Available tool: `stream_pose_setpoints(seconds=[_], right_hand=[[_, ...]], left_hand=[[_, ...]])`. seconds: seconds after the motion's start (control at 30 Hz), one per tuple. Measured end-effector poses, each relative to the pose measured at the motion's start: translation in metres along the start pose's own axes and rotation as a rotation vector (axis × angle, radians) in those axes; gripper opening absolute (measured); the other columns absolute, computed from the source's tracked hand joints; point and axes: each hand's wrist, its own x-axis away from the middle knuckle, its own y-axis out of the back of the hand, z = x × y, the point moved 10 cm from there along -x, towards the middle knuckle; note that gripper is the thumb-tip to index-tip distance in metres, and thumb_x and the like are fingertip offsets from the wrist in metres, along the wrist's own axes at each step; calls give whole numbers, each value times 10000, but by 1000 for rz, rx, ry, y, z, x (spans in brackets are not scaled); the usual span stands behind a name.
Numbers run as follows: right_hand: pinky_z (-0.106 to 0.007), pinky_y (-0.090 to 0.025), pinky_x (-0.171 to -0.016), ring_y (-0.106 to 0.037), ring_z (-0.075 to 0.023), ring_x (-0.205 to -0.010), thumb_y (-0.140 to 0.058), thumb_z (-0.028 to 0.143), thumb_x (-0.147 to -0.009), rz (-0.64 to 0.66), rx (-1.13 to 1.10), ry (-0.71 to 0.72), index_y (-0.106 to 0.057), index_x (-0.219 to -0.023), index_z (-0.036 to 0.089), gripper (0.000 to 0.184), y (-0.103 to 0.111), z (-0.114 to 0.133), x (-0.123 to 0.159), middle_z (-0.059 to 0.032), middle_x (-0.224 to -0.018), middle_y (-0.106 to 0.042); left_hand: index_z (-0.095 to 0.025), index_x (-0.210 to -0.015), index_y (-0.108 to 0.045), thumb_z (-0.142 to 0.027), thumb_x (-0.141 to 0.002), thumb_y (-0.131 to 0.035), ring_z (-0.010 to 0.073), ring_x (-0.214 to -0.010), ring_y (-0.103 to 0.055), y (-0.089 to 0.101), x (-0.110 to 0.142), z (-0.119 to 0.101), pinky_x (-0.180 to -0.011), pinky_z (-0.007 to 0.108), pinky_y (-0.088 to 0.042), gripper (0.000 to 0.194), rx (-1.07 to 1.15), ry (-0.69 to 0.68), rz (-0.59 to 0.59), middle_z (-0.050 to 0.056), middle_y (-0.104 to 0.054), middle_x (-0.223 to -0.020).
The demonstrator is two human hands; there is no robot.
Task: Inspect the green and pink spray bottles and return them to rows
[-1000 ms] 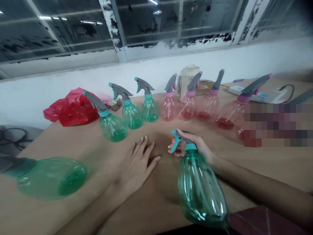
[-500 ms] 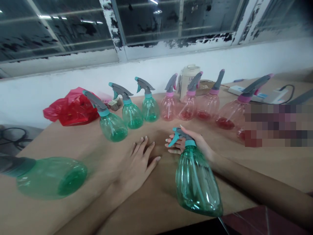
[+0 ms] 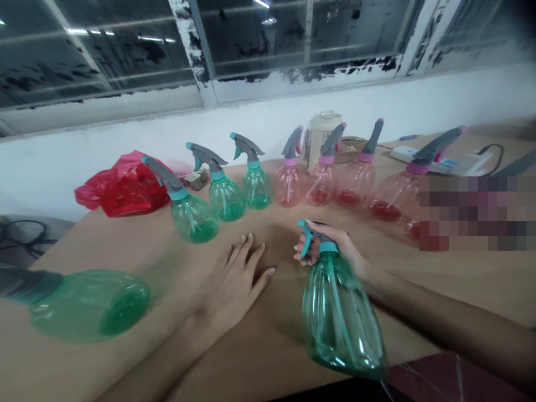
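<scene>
One broad run of dark-paned windows (image 3: 301,33) in white, paint-patched frames spans the far side of the room, bright strips of light showing in the glass. Under it runs a plain white wall (image 3: 255,109). Light brown and smooth, the surface (image 3: 247,363) stretches toward the near side, with dark red flooring (image 3: 435,377) at near right. Along its far right curve transparent pink plastic spray bottles (image 3: 288,187) holding red liquid, the rightmost partly blurred out. Three transparent green plastic spray bottles (image 3: 258,187) stand left of them; another green bottle (image 3: 84,304), near left, is cut by the view's edge. Near right, a bulbous green plastic spray bottle with a grey-and-turquoise head (image 3: 341,312) tilts, the right hand (image 3: 340,239) clasping that head in its grip. The left hand (image 3: 234,279) lies palm down, grip released, fingers spread. Far left sits a crumpled red plastic bag (image 3: 125,187); far right, a white plastic power strip (image 3: 404,154).
</scene>
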Motion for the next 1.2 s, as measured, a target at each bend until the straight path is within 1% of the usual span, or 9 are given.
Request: stream_pose_setpoints(seconds=[0.1, 0.2, 0.33, 0.53, 0.7, 0.77, 0.87, 1.03, 1.2], right_hand=[[-214, -475, -531, -603, -115, -565, -574, 390, -819, -30, 5, -2, -583, -649, 164, 283, 1, 0, 4, -16, -601, -608], [-226, -475, -527, -655, -160, -690, -551, 410, -834, 21, 72, 21, -626, -724, 155, 287, -7, 5, 6, -56, -723, -668], [-285, -510, -626, -666, -216, -863, -512, 494, -847, 110, 146, 54, -662, -826, 150, 375, -17, 12, 7, -99, -888, -695], [-332, -524, -733, -657, -224, -910, -500, 526, -846, 125, 180, 146, -665, -872, 165, 397, -24, 25, 13, -100, -950, -695], [-380, -519, -783, -636, -260, -974, -570, 513, -807, 161, 305, 380, -677, -925, 202, 350, -42, 57, 34, -81, -964, -692], [-392, -513, -801, -626, -269, -995, -625, 507, -762, 156, 382, 492, -680, -929, 232, 326, -50, 72, 42, -60, -966, -687], [-414, -489, -857, -596, -279, -1044, -698, 499, -689, 130, 511, 593, -676, -933, 264, 340, -58, 87, 50, -42, -991, -677], [-467, -426, -946, -578, -292, -1050, -779, 366, -638, 48, 731, 627, -673, -957, 274, 349, -67, 86, 62, -39, -972, -681], [-450, -447, -925, -594, -283, -1017, -787, 205, -626, -6, 763, 645, -656, -1026, 296, 431, -64, 81, 72, -17, -843, -685]], left_hand=[[-188, -1360, -424, -516, -936, -333, 281, -1369, -284, 0, 0, 0, -1093, 479, -275, 544, -4, 4, -4, 122, -348, -1479], [-182, -1363, -420, -512, -936, -339, 282, -1368, -285, 0, 0, 1, -1095, 481, -274, 546, 5, 3, -6, 125, -354, -1475], [-176, -1346, -441, -503, -939, -337, 283, -1367, -289, 1, 0, 0, -1099, 489, -266, 533, 23, 7, 1, 131, -362, -1469], [-167, -1314, -473, -510, -934, -342, 290, -1363, -293, 2, 1, -4, -1092, 490, -273, 529, 56, 21, 11, 140, -360, -1467], [-161, -1316, -474, -507, -936, -340, 293, -1356, -307, 5, 3, -10, -1084, 492, -286, 530, 73, 19, 25, 143, -380, -1456], [-157, -1323, -467, -499, -938, -342, 296, -1357, -308, 5, 4, -13, -1081, 494, -293, 530, 63, 16, 36, 148, -379, -1457], [-146, -1324, -466, -490, -939, -346, 298, -1355, -315, 7, 4, -16, -1079, 495, -297, 530, 44, 10, 40, 158, -380, -1454], [-132, -1320, -472, -478, -939, -357, 309, -1346, -329, 8, 4, -19, -1061, 490, -325, 527, 17, 4, 26, 168, -396, -1441], [-130, -1334, -459, -482, -941, -348, 296, -1343, -337, 7, 4, -17, -1069, 473, -314, 539, 22, -2, 40, 163, -389, -1448]])
